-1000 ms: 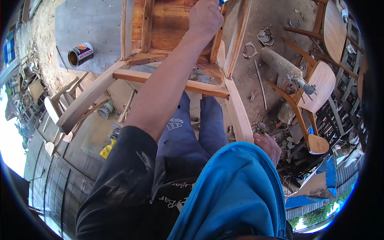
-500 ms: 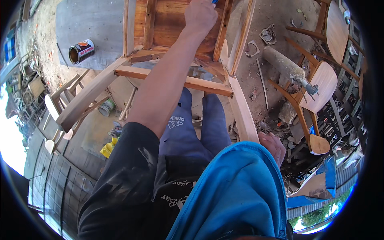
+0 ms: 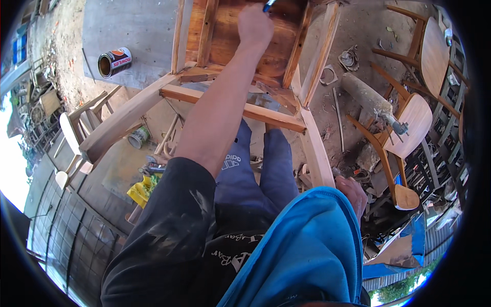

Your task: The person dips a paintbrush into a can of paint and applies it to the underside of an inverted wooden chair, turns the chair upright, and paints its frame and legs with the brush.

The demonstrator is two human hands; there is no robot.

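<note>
A wooden chair frame [image 3: 266,115] stands tipped in front of me, its bare pale legs pointing toward me. My left hand [image 3: 257,25] reaches over its crossbar to a glossy reddish-brown stained panel [image 3: 230,41] between two rails. The fingers are closed on a slim tool with a blue-and-white handle [image 3: 269,5]; its working end is hidden. At the end of the right chair leg [image 3: 318,153] my right hand [image 3: 352,193] is curled against the wood, partly covered by blue cloth [image 3: 312,240] in the foreground.
An open can [image 3: 115,62] of dark liquid lies tilted on a grey board [image 3: 143,36] at left. Another can [image 3: 138,137] and a yellow packet [image 3: 143,191] are nearer. Wooden chairs [image 3: 414,117] and a cylinder [image 3: 365,94] lie right, among scrap.
The whole view has shifted, so the chair frame appears farther right and lower. My left hand has moved left across the panel, showing more of the tool's handle. My right hand stays at the leg.
</note>
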